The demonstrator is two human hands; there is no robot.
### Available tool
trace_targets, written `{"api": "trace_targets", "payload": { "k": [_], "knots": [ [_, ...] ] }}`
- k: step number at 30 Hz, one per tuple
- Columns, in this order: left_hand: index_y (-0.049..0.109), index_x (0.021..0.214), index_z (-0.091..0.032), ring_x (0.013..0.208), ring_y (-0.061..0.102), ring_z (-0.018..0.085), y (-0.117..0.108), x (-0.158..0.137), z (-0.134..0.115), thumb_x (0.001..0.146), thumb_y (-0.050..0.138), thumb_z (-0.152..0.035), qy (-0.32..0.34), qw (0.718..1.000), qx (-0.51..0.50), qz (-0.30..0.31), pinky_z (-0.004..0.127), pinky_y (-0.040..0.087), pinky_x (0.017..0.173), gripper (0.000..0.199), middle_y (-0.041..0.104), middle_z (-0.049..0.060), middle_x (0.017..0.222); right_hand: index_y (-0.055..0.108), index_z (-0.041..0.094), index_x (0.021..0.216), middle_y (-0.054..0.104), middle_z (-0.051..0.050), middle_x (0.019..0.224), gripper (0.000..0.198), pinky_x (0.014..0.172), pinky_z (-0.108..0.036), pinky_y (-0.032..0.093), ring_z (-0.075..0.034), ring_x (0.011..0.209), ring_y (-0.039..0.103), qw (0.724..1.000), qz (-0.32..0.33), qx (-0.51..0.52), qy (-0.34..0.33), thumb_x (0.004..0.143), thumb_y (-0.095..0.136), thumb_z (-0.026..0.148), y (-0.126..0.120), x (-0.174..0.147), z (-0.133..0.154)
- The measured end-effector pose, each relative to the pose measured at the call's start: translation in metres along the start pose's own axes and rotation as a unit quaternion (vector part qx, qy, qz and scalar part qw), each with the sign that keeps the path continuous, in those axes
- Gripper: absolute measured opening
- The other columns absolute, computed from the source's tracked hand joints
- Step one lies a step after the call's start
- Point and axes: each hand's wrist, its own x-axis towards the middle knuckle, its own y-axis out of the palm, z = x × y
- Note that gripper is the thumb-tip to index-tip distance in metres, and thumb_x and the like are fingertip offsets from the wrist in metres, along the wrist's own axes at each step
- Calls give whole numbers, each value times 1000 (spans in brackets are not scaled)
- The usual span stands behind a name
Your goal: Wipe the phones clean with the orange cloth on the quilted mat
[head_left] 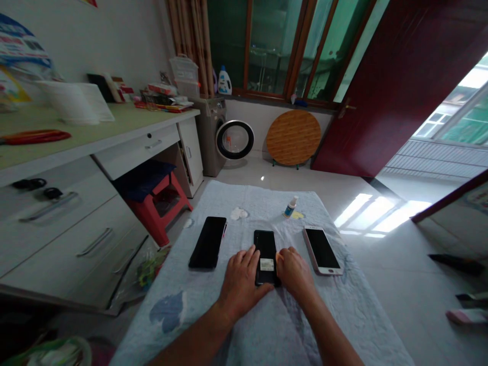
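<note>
A black smartphone (pixel 265 245) with a white printed label (pixel 267 264) on its lower part lies on the pale blue cloth (pixel 251 335). My left hand (pixel 241 279) holds it down, with fingers along the left edge and the thumb at the bottom edge. At the right edge, my right hand (pixel 295 272) is closed in a pinch; a small orange bit shows at its fingertips, too hidden to name. To the left lies a larger black phone (pixel 208 243), screen dark. On the right rests a white-framed phone (pixel 323 250), its screen dark too.
Beyond the phones, a small white-capped bottle (pixel 291 207) stands on the cloth. A desk (pixel 137 127) with drawers runs along the left, a red stool (pixel 162 198) beneath it. Farther back are a washing machine with its round door (pixel 235 140) open and a round wooden tabletop (pixel 293 137).
</note>
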Motion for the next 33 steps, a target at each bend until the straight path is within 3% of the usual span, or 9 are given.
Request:
{"api": "trace_targets", "payload": {
  "k": [6,13,33],
  "knots": [
    [47,136,-15,125,44,34,0,1,-1,74,69,-58,-1,1000,16,8,49,36,104,78,46,14,144,63,18,75,61,-4,82,18,64,-25,29,-14,75,57,998,-28,47,-21,85,48,20,3,-6,-9],
    [46,136,-19,125,44,34,1,0,-2,75,67,-57,-3,1000,13,0,51,36,104,75,44,13,145,62,19,79,61,-2,85,17,65,-24,29,-12,76,56,995,-69,60,-39,87,47,20,10,-3,-12],
    [45,138,-16,125,43,34,2,1,0,74,69,-55,-6,1000,21,18,49,36,105,78,42,13,147,63,19,72,63,-2,81,18,61,-27,25,-12,70,54,997,-51,44,-26,84,49,22,5,3,-9]
  ]
}}
